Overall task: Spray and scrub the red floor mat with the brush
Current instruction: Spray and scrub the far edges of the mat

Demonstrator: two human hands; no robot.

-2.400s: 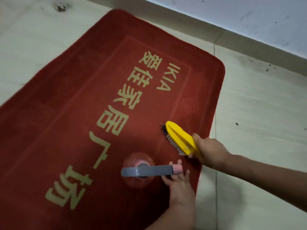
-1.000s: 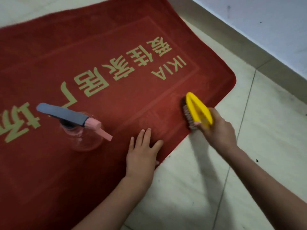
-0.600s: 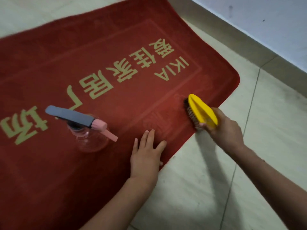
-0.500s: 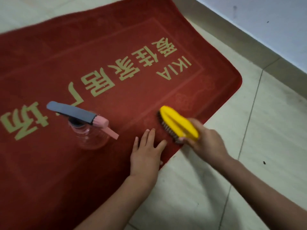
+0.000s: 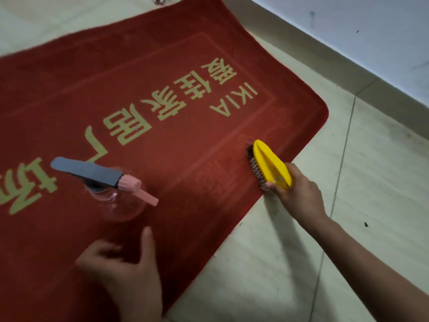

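Closest to me, the person's left hand (image 5: 120, 270) is over the near part of the red pile floor mat with gold lettering (image 5: 185, 154), just inside its near edge. It is blurred, but its grip is slack: the thumb sticks out, the fingers are loosely spread, and nothing is in it. I cannot tell whether the palm touches the mat.

Just beyond that hand, a clear round plastic spray bottle with a grey trigger head and pink nozzle (image 5: 109, 182) stands upright on the mat. Its pink trigger points back toward the near edge, and it stands beside the last gold character.

Further along the same near edge, toward the mat's rounded right-hand corner, the right hand (image 5: 299, 196) comes in from off the mat, its forearm stretched over the bare floor. Its grip is closed around the rear end of a yellow plastic scrubbing brush with dark bristles (image 5: 270, 163). The brush is bristles-down on the mat's border, tilted a little, with its pointed nose aimed inward at the embossed frame pattern.

Past the brush, the gold characters and the letters IKIA (image 5: 234, 101) run across the mat's middle.

Around the mat lies a pale tiled floor (image 5: 371, 194). Beyond the mat's far corner, a grey-beige skirting strip (image 5: 325, 61) runs below a whitish wall (image 5: 371, 26).
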